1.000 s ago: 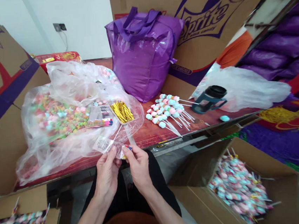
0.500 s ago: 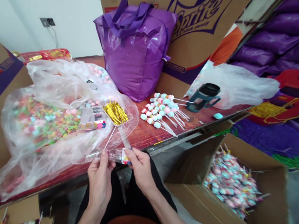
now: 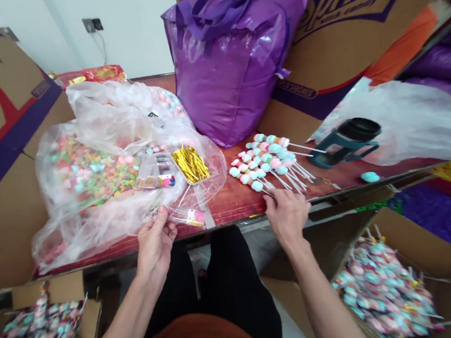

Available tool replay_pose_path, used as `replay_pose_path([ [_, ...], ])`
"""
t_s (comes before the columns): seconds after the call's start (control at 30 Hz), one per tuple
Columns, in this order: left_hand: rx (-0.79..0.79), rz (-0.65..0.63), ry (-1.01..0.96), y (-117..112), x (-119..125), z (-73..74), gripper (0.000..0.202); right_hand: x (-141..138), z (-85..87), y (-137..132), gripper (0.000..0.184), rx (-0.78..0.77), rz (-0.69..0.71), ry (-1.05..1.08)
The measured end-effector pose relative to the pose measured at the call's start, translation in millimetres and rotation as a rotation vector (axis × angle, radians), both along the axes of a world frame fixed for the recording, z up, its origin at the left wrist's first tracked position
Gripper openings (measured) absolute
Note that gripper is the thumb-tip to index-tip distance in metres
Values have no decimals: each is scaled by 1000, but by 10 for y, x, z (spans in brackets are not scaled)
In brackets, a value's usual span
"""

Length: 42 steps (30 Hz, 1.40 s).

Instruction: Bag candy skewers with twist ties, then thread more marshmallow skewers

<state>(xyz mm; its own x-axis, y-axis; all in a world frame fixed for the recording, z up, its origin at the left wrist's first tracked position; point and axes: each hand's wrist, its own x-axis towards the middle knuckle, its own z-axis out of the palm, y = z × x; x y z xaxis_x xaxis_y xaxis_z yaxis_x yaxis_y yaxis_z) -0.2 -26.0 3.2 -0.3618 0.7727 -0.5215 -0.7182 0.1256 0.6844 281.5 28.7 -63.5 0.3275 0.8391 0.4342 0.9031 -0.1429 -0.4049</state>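
My left hand (image 3: 156,239) pinches a small clear plastic bag (image 3: 180,215) with a colourful printed end, above the table's front edge. Over to the right, my right hand (image 3: 288,213) has its fingers closed at the stick of the nearest marshmallow skewer (image 3: 256,186). That skewer still lies with a pile of marshmallow skewers (image 3: 276,160) in pink, blue and white, their sticks pointing right. Gold twist ties (image 3: 190,163) fill a small tray behind my left hand. A stack of printed clear bags (image 3: 156,174) lies beside them.
A large plastic bag of loose candy (image 3: 94,171) covers the table's left. Behind stands a purple bag (image 3: 235,67). A dark mug (image 3: 345,144) and a blue marshmallow (image 3: 370,177) are at right. Open cartons of wrapped skewers (image 3: 384,286) stand below on both sides.
My right hand has let go of the clear bag's printed end and moved right to the skewer pile. The left hand keeps the bag. The view has shifted.
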Motion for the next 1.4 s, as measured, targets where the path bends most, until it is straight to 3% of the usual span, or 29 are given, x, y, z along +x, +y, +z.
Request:
replay_pose_path([
  [0.13, -56, 15, -58, 13, -50, 34, 31, 23, -62, -22, 20, 44, 97, 42],
  [0.3, -127, 45, -134, 41, -141, 45, 18, -378, 166, -439, 16, 185, 328, 602],
  [0.4, -119, 76, -148, 49, -205, 26, 17, -610, 296, -713, 10, 185, 432, 730],
  [0.57, -110, 73, -147, 15, -239, 0, 20, -729, 337, -913, 9, 232, 562, 671],
  [0.7, -74, 77, -116, -38, -235, -22, 21, -653, 347, -922, 12, 298, 631, 435],
  [0.87, 94, 130, 39, -81, -247, -91, 39, -590, 429, -926, 13, 318, 712, 237],
  [0.97, 202, 169, 132, -94, -243, -134, 45, -617, 447, -936, 13, 264, 743, 291],
  [1.17, 300, 142, 327, -125, -185, -222, 41, -825, 414, -1001, 12, 106, 746, 611],
  [1.4, 262, 47, 247, -151, -173, -169, 48, -1042, 355, -1094, 13, 64, 709, 667],
])
